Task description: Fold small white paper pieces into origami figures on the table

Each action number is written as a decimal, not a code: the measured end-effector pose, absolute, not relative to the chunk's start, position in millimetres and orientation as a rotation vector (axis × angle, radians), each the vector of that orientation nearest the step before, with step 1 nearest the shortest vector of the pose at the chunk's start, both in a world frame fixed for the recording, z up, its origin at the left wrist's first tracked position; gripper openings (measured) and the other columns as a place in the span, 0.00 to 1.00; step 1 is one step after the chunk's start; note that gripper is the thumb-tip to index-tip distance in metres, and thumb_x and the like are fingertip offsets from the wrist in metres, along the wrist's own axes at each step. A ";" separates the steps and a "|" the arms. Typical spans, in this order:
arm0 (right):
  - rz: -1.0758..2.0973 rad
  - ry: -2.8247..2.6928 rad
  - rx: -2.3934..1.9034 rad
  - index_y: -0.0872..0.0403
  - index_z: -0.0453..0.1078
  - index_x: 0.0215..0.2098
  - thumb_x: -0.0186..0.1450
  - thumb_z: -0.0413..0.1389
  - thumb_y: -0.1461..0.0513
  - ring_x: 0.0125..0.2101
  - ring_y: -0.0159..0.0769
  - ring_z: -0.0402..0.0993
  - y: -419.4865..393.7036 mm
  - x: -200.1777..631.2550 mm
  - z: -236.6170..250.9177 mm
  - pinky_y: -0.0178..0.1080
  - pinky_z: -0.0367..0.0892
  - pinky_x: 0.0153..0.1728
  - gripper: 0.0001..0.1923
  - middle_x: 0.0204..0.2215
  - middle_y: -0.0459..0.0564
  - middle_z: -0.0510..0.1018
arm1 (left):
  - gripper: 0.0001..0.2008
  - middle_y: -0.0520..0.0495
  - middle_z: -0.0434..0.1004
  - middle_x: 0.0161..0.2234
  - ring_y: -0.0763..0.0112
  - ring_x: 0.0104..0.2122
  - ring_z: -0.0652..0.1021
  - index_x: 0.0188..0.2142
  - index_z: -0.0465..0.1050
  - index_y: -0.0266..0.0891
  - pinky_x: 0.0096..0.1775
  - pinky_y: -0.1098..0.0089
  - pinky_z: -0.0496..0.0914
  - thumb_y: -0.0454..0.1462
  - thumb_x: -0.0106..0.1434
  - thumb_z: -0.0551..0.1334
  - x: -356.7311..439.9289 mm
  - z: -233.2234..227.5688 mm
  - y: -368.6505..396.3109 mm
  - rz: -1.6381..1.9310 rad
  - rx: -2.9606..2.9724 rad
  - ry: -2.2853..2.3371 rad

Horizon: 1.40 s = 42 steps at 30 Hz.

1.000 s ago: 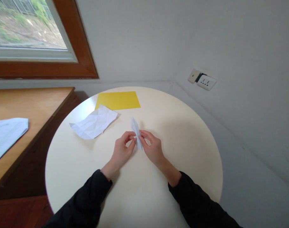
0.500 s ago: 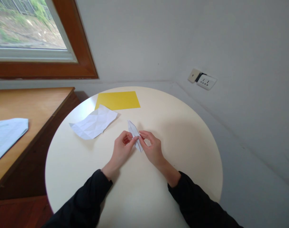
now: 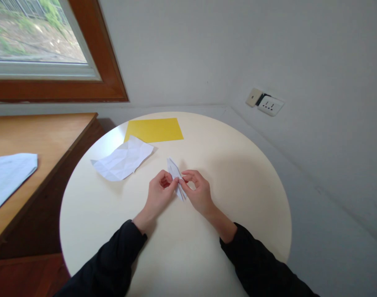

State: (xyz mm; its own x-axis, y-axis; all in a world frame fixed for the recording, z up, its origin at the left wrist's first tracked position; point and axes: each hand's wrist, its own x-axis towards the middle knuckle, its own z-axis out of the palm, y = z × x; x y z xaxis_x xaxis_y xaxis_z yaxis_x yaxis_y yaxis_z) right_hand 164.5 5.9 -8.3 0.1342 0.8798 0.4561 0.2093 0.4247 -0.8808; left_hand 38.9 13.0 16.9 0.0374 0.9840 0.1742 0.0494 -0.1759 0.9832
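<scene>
A narrow folded white paper (image 3: 174, 168), pointed at its far end, is held between my two hands above the table. My left hand (image 3: 159, 189) pinches its left side with thumb and fingers. From the other side, my right hand (image 3: 199, 192) grips it, thumb at the middle of the strip and the other fingers curled. Both thumbs almost meet on the paper. Its near end shows separate layers below the thumbs; the fingertips hide part of its middle.
The round white table (image 3: 247, 198) carries a creased white sheet (image 3: 123, 160) and a yellow sheet (image 3: 154, 130) at the back left. Left stands a wooden desk (image 3: 55, 132) with folded paper (image 3: 12, 173) on it. A wall socket (image 3: 270, 106) is at the right.
The folded paper has shifted slightly toward me, and its layers at the near end look a little more spread. Both hands keep nearly the same position and grip.
</scene>
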 end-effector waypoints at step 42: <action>0.927 -1.213 -1.065 0.53 0.73 0.30 0.55 0.59 0.57 0.28 0.35 0.75 16.9 170.6 -13.1 0.37 0.71 0.28 0.08 0.27 0.48 0.79 | 0.13 0.48 0.79 0.25 0.68 0.27 0.76 0.29 0.74 0.36 0.30 0.69 0.69 0.44 0.49 0.66 32.5 15.0 19.9 1.212 1.344 1.049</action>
State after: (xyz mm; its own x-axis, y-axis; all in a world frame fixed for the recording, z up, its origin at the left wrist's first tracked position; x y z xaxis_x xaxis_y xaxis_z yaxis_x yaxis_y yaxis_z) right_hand 170.6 16.9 -13.1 0.1344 0.9568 0.2577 0.0022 0.2598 -0.9657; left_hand 32.5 19.9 15.0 0.1205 0.9851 0.1227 -0.0194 -0.1212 0.9924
